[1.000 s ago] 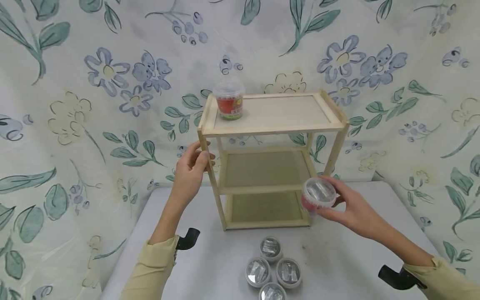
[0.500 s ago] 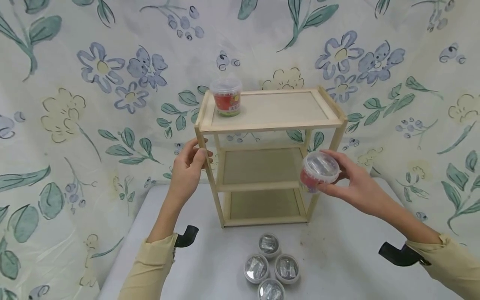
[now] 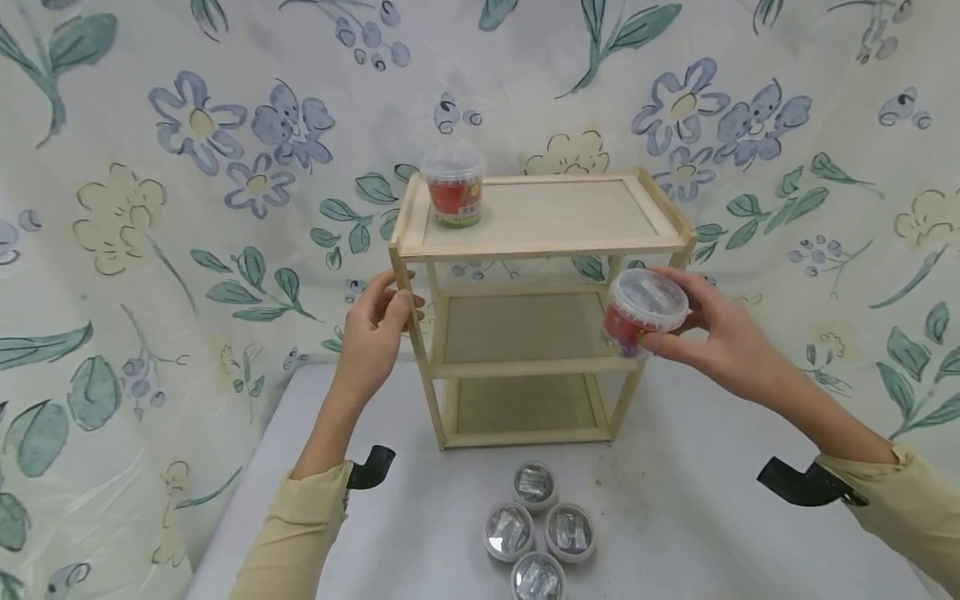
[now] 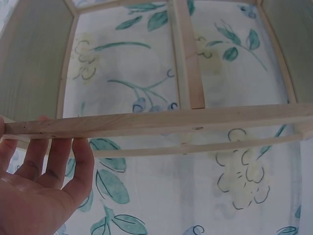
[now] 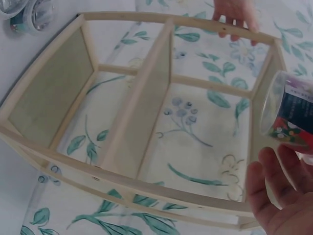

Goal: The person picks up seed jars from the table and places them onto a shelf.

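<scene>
My left hand grips the left front post of a three-tier wooden shelf; its fingers reach behind the post in the left wrist view. In my right hand is a clear-lidded plastic tub with a red label, slightly tilted, in front of the shelf's right side and below the top tier. The right wrist view shows only part of this tub, cut off by the frame's edge. Another red-labelled tub stands upright on the left end of the top tier.
Several lidded tubs, one of them the rearmost tub, stand grouped on the white table before the shelf. A floral sheet hangs behind. The top tier has a raised wooden rim along its front.
My right hand has raised the tub from about the lower-middle of the shelf toward the top tier. The left hand keeps its grip on the post. The view has shifted slightly.
</scene>
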A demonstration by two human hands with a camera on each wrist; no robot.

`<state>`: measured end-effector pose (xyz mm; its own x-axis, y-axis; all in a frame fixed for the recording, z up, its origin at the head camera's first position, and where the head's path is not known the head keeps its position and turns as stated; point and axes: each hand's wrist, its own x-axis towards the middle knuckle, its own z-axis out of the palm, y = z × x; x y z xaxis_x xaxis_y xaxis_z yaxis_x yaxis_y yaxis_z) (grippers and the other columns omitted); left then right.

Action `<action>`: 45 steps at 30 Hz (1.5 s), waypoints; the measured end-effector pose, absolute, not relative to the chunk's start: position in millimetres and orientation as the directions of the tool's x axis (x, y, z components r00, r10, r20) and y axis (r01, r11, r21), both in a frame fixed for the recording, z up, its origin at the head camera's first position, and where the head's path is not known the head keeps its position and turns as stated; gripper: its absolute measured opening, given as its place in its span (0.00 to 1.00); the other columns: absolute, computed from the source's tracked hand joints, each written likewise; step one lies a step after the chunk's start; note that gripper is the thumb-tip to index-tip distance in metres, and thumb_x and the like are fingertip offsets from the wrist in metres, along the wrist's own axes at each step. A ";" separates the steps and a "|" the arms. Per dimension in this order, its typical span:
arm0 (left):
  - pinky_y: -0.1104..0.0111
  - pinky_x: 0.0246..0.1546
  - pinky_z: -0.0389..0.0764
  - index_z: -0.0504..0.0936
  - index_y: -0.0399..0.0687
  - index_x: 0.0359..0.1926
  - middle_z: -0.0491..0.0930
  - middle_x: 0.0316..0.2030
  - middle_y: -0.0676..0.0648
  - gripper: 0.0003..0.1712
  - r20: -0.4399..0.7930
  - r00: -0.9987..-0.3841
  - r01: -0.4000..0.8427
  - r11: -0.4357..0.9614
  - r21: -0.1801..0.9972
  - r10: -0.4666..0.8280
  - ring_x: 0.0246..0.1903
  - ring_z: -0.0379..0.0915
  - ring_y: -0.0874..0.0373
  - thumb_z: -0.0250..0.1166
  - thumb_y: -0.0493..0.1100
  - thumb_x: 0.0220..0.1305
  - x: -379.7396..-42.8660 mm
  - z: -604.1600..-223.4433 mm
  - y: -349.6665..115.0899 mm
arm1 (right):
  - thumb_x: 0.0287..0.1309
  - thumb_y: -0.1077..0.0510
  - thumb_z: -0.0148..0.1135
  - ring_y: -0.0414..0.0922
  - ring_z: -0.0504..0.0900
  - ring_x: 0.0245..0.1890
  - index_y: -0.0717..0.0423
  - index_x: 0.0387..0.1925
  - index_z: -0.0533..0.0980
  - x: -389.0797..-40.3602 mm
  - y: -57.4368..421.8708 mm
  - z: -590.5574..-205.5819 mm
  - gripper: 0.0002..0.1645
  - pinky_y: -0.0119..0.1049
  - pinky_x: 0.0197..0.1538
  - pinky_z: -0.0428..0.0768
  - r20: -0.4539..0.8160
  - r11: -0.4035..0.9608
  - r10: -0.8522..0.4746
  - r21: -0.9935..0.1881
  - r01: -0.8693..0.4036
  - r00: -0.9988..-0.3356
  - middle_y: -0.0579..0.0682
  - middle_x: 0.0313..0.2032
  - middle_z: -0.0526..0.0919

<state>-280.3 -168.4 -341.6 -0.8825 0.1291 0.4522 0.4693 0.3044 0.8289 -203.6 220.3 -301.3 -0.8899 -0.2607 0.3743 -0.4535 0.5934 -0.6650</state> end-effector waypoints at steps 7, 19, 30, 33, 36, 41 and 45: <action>0.62 0.49 0.79 0.69 0.48 0.67 0.78 0.43 0.40 0.23 0.452 -0.883 0.468 0.310 0.827 0.127 0.43 0.78 0.52 0.49 0.50 0.77 -279.9 -340.0 -169.0 | 0.59 0.61 0.67 0.57 0.76 0.50 0.49 0.74 0.58 -209.4 221.5 -282.1 0.44 0.22 0.39 0.78 0.358 0.595 -0.237 -0.682 -0.426 -0.903 0.58 0.61 0.70; 0.64 0.47 0.79 0.69 0.49 0.66 0.78 0.42 0.42 0.22 0.435 -0.892 0.451 0.303 0.839 0.124 0.42 0.78 0.52 0.49 0.50 0.77 -277.7 -343.2 -166.2 | 0.62 0.58 0.65 0.56 0.76 0.51 0.47 0.74 0.58 -217.3 219.3 -255.0 0.42 0.19 0.42 0.76 0.384 0.589 -0.190 -0.691 -0.418 -0.904 0.55 0.62 0.70; 0.68 0.46 0.79 0.69 0.48 0.67 0.78 0.41 0.42 0.23 0.442 -0.888 0.459 0.308 0.833 0.128 0.41 0.77 0.51 0.49 0.50 0.78 -276.9 -340.5 -167.8 | 0.63 0.51 0.64 0.56 0.72 0.59 0.44 0.74 0.60 -239.8 216.7 -223.7 0.41 0.18 0.44 0.73 0.428 0.620 -0.156 -0.659 -0.426 -0.890 0.53 0.64 0.69; 0.69 0.46 0.79 0.69 0.48 0.67 0.78 0.42 0.42 0.23 0.447 -0.884 0.466 0.308 0.829 0.135 0.42 0.77 0.51 0.49 0.51 0.78 -276.9 -340.8 -167.6 | 0.62 0.50 0.64 0.51 0.72 0.57 0.45 0.73 0.61 -243.1 217.8 -218.8 0.40 0.20 0.44 0.72 0.440 0.639 -0.165 -0.635 -0.435 -0.883 0.53 0.62 0.71; 0.69 0.46 0.80 0.69 0.48 0.67 0.79 0.43 0.42 0.23 0.449 -0.883 0.469 0.310 0.827 0.137 0.42 0.78 0.52 0.49 0.51 0.77 -276.9 -341.1 -167.8 | 0.62 0.48 0.64 0.49 0.72 0.53 0.45 0.73 0.60 -247.0 218.3 -212.1 0.41 0.22 0.43 0.71 0.438 0.671 -0.164 -0.608 -0.425 -0.884 0.55 0.61 0.72; 0.68 0.45 0.79 0.69 0.48 0.67 0.79 0.42 0.42 0.23 0.458 -0.880 0.474 0.316 0.822 0.129 0.41 0.78 0.52 0.49 0.51 0.78 -278.1 -340.7 -169.2 | 0.63 0.45 0.63 0.46 0.70 0.48 0.47 0.74 0.60 -262.5 219.3 -201.3 0.42 0.28 0.42 0.70 0.438 0.711 -0.163 -0.569 -0.413 -0.884 0.56 0.60 0.73; 0.66 0.46 0.80 0.69 0.49 0.67 0.79 0.43 0.40 0.23 0.454 -0.882 0.470 0.308 0.827 0.128 0.42 0.78 0.51 0.49 0.51 0.77 -278.1 -341.1 -168.9 | 0.63 0.43 0.62 0.46 0.71 0.48 0.47 0.74 0.59 -275.6 221.3 -198.3 0.42 0.31 0.44 0.70 0.414 0.731 -0.154 -0.564 -0.385 -0.897 0.56 0.61 0.73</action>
<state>-278.1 -168.9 -341.1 -0.8819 0.1280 0.4538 0.4703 0.3076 0.8272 -275.6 221.3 -198.3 -0.8974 -0.1537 0.4135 -0.3849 0.7307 -0.5638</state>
